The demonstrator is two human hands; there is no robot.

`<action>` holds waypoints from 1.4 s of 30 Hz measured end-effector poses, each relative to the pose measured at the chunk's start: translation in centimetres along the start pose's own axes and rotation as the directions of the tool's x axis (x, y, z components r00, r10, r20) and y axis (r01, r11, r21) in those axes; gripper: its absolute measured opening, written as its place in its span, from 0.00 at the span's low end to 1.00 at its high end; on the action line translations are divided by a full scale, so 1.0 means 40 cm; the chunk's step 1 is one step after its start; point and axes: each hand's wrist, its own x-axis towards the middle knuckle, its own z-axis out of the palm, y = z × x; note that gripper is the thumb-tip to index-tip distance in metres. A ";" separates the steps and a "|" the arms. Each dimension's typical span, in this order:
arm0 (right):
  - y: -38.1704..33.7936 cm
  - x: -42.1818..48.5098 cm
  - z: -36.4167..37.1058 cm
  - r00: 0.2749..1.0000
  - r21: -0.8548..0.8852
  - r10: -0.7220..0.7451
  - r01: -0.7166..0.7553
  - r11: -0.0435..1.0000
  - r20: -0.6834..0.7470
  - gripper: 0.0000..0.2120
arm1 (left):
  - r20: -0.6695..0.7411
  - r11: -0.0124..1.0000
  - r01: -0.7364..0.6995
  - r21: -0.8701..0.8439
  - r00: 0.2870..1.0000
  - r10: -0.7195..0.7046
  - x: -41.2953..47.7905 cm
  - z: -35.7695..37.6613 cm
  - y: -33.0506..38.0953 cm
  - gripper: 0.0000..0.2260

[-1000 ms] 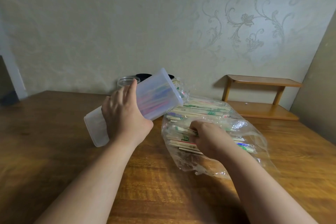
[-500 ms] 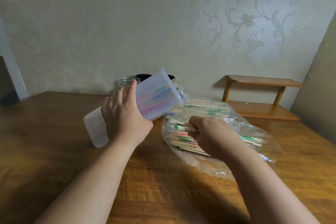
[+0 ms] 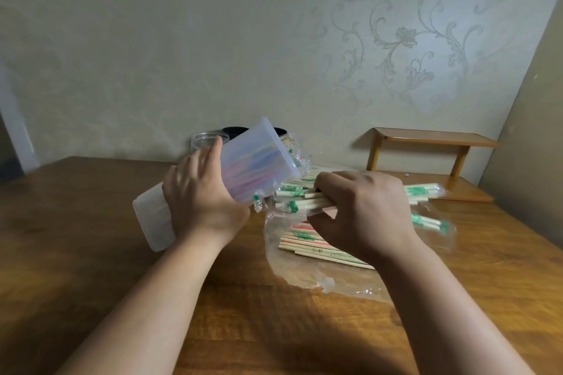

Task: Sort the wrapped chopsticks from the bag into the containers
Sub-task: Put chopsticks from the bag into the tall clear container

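My left hand [image 3: 201, 201] grips a tall translucent plastic container [image 3: 253, 161], tilted with its open mouth pointing right; red and blue wrapped chopsticks show through its wall. My right hand [image 3: 362, 210] holds a bundle of green-printed wrapped chopsticks [image 3: 422, 191] lifted above the bag, their left ends close to the container's mouth. Beneath lies the clear plastic bag [image 3: 304, 275] on the wooden table [image 3: 76, 237], with more wrapped chopsticks [image 3: 307, 245] inside, some printed red.
A clear round jar [image 3: 202, 140] and dark containers [image 3: 234, 131] stand by the wall behind the tilted container. A small wooden shelf [image 3: 432, 140] sits at the back right of the table. A wall closes the right side.
My right hand has risen out of the bag with a bundle of chopsticks and moved it left toward the container's mouth. The left hand keeps the container tilted in place.
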 end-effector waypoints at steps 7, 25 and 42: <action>0.007 0.010 0.039 0.919 -0.014 -0.068 0.068 0.998 -0.389 0.18 | -0.029 1.000 -0.016 0.008 0.999 0.016 -0.002 0.008 -0.004 0.44; 0.054 -0.008 0.071 0.644 0.665 0.703 -0.385 0.640 -0.303 0.14 | 0.094 0.998 -0.057 0.025 0.994 0.055 -0.009 -0.008 0.007 0.49; 0.009 0.003 0.047 0.623 0.800 0.731 -0.272 0.535 -0.278 0.16 | 0.102 0.989 -0.143 0.043 0.985 0.138 -0.011 0.002 0.000 0.46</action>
